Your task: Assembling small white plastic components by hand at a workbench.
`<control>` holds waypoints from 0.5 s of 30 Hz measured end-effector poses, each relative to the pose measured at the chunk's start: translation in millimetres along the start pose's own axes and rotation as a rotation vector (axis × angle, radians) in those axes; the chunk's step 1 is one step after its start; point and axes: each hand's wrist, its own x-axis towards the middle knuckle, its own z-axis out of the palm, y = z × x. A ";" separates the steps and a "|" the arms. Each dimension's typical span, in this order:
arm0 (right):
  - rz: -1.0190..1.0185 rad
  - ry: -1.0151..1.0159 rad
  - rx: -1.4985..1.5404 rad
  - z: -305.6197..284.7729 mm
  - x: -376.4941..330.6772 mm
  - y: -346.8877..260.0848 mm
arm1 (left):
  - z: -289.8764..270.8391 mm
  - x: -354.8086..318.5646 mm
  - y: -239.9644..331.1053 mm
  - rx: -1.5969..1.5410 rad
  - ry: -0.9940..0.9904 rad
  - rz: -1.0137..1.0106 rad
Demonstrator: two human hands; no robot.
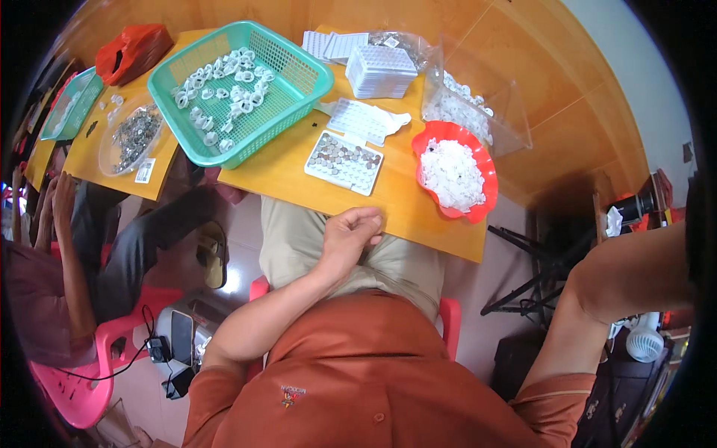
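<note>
My left hand (352, 237) rests at the front edge of the wooden table (429, 237), above my lap. Its fingers are curled in, and no object shows in them. The right forearm (635, 276) is raised toward the right rim, with the hand itself out of the picture. Beyond my left hand lies a white tray with rows of round pockets (363, 181), partly filled with small grey-brown discs. Another white pocketed sheet (358, 119) sits behind it, beside a crumpled white piece (394, 123). A red scalloped bowl (488, 179) heaped with small white parts (452, 173) stands to the right.
A green basket (299, 112) holds white ring-like parts. Stacked white trays (381, 71) stand at the back, beside a clear bin (515, 123) of white pieces. At left are a clear bowl of metal parts (134, 138), a red bag (133, 54) and a seated person (56, 299).
</note>
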 end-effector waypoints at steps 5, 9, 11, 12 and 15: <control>-0.010 0.006 -0.030 1.6 4.9 -0.5 | 1.8 -4.4 9.4 0.106 -0.022 0.152; -0.004 0.008 -0.070 -2.8 2.7 -4.6 | 13.9 -49.7 80.3 0.330 -0.045 0.697; 0.012 0.007 -0.085 -3.0 0.3 -8.5 | 11.0 -73.7 131.3 0.319 -0.171 1.050; 0.019 0.009 -0.103 -4.8 -1.7 -10.8 | 13.0 -83.6 156.9 0.348 -0.212 1.221; -0.002 -0.003 -0.092 2.6 5.9 -12.8 | -0.9 -99.6 183.0 0.495 -0.071 1.375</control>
